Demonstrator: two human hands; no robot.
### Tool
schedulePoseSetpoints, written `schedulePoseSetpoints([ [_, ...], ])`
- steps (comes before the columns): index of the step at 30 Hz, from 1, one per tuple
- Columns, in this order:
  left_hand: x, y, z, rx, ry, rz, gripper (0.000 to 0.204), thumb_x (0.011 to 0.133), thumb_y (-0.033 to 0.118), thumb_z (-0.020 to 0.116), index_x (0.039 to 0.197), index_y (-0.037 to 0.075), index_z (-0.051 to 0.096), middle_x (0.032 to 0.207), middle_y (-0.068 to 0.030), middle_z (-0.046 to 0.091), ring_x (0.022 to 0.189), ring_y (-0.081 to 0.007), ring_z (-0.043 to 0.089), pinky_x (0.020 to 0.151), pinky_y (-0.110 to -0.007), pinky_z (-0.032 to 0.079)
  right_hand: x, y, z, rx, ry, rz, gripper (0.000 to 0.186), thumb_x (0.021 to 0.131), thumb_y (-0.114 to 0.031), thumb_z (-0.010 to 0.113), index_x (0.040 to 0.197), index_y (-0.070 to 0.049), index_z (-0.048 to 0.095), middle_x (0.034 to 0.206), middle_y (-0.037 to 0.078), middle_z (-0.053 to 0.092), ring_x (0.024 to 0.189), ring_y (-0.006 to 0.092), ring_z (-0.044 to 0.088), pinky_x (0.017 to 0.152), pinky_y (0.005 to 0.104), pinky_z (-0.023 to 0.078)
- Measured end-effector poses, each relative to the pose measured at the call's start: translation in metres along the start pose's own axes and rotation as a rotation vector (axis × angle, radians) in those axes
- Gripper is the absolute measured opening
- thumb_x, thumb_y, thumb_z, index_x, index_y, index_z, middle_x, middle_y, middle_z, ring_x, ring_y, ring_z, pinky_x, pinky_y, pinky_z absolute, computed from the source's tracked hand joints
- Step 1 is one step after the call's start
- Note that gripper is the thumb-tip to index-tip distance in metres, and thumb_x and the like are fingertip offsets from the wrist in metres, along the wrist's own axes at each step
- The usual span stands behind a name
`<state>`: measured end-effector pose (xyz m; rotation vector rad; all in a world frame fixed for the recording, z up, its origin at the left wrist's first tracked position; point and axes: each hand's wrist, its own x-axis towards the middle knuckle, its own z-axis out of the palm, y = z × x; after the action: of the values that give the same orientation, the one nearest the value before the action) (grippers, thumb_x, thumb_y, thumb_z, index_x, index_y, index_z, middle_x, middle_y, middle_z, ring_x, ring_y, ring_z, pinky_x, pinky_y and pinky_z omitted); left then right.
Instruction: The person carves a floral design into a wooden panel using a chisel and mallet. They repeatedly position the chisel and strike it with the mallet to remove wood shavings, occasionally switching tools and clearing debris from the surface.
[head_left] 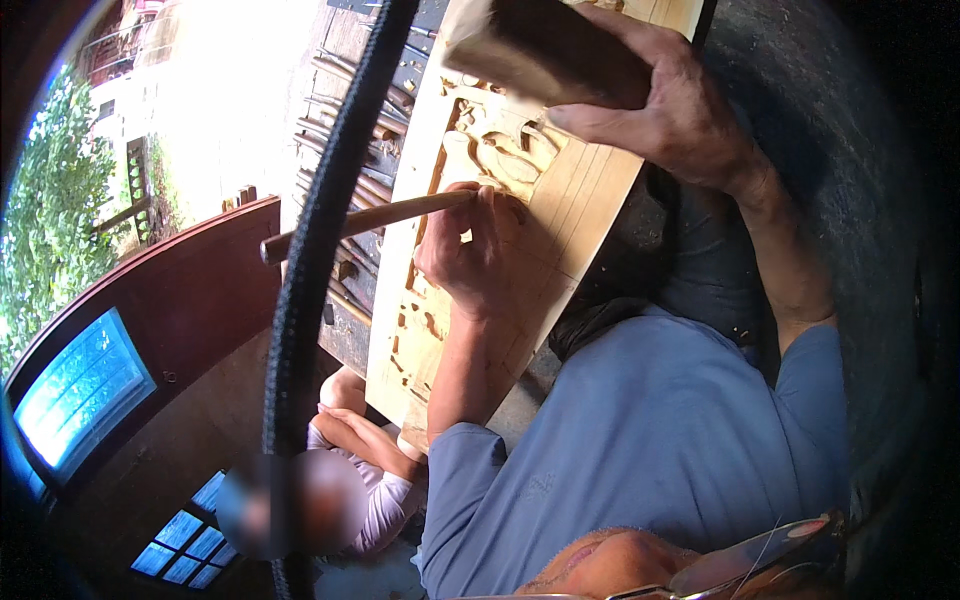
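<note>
My left hand [460, 255] is closed on a long round wooden-handled tool [375, 217], apparently a chisel, lying slantwise over a pale carved board [600, 205]; its working end is hidden at my fingers. The board has raised relief shapes and cut recesses, with pencilled lines along its plain right part. My right hand [690, 125] grips a dark, worn rectangular wooden block [545, 55], held above the top of the board with the thumb along its lower edge.
Rows of carving tools [355, 185] lie left of the board. A black braided cable [300, 260] crosses the view. Another person [380, 500] sits at the lower left with arms folded. A dark red panel [215, 260], windows and a bright opening with greenery [55, 200] are at left.
</note>
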<state>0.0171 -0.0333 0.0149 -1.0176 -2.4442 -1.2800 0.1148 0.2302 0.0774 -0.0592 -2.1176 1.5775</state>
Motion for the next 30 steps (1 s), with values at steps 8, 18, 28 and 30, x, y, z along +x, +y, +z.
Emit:
schedulePoseSetpoints([
  [8,0.005,0.006,-0.004,0.014,-0.099,0.042,0.012,0.095,-0.001,0.080,0.106,-0.001,0.074,0.086,-0.0106,0.077,0.075,-0.0181,0.078,0.067,-0.032,0.060,0.038,-0.048,0.003,-0.627,0.101,-0.594,0.053,0.086,-0.016,0.083,0.135,-0.003,0.068,0.098,0.014,0.080,0.086,0.0271,0.080,0.078,0.0387,0.066],
  [18,0.010,0.004,-0.008,0.070,-0.164,0.146,0.012,0.095,0.000,0.080,0.104,0.001,0.073,0.088,-0.0112,0.076,0.073,-0.0205,0.077,0.066,-0.032,0.059,0.081,-0.083,0.022,-0.462,0.221,-0.783,0.029,0.093,-0.016,0.075,0.121,-0.008,0.074,0.081,0.008,0.073,0.069,0.0191,0.076,0.063,0.0371,0.064],
  [28,0.009,0.003,-0.010,0.024,-0.144,0.120,0.008,0.095,-0.003,0.078,0.100,0.000,0.072,0.083,-0.0117,0.076,0.072,-0.0174,0.076,0.065,-0.029,0.057,0.072,-0.100,0.008,-0.928,0.002,-0.858,0.020,0.092,-0.023,0.076,0.103,-0.006,0.074,0.079,0.004,0.070,0.063,0.0169,0.072,0.054,0.0347,0.062],
  [30,0.009,0.002,-0.015,-0.008,-0.157,0.059,0.009,0.095,-0.003,0.077,0.101,0.000,0.072,0.082,-0.0114,0.076,0.071,-0.0167,0.076,0.065,-0.029,0.056,0.073,-0.098,0.013,-0.893,0.002,-0.874,0.020,0.093,-0.023,0.076,0.103,-0.006,0.074,0.079,0.004,0.070,0.063,0.0168,0.072,0.054,0.0348,0.062],
])
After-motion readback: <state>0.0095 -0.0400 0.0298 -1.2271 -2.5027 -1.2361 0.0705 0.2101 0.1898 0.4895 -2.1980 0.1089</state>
